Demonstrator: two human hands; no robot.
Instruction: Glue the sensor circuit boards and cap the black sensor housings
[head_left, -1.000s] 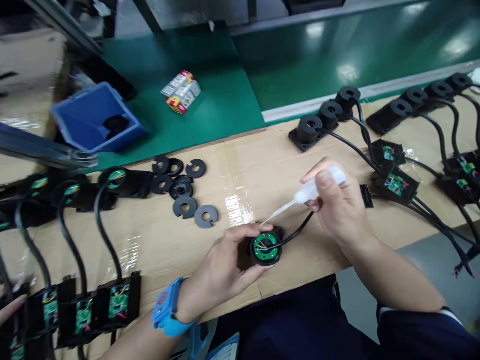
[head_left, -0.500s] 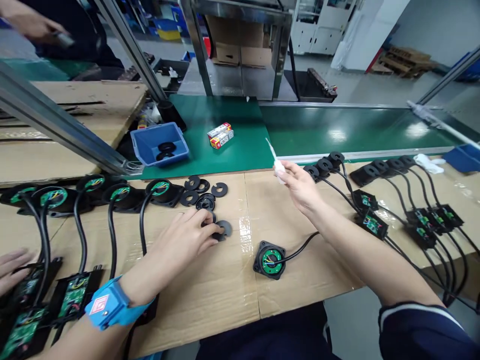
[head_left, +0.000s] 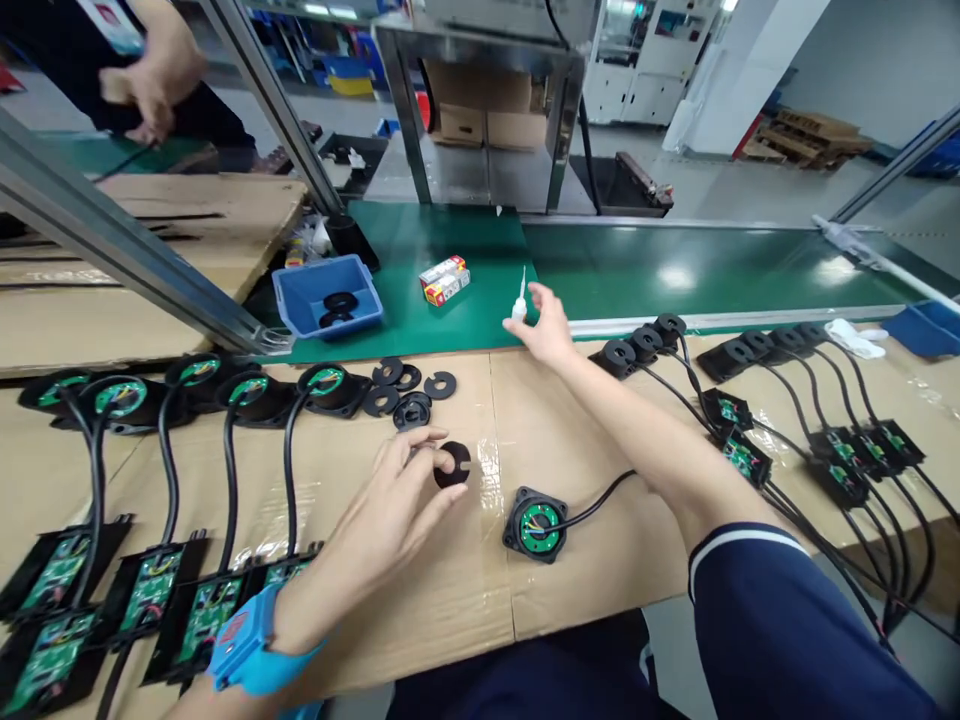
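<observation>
My left hand (head_left: 397, 505) pinches a black slotted disc (head_left: 453, 465) just above the cardboard-covered bench. Right of it lies a black round housing (head_left: 535, 524) with a green circuit board inside and a black cable running off to the right. My right hand (head_left: 549, 332) reaches far forward to the edge of the green mat, its fingers around a small white squeeze bottle (head_left: 519, 302) that stands upright with its nozzle up. More black slotted discs (head_left: 409, 388) lie in a loose group behind my left hand.
A blue bin (head_left: 328, 294) holding black parts and a small red-white box (head_left: 445, 279) sit on the green mat. Rows of cabled black housings and green boards fill the left (head_left: 150, 480) and right (head_left: 787, 400) of the bench. Another person's hands (head_left: 150, 80) work at far left.
My left hand has lifted one slotted disc from the pile and brought it toward the housing. My right hand carried the bottle forward and lowered it onto the green mat.
</observation>
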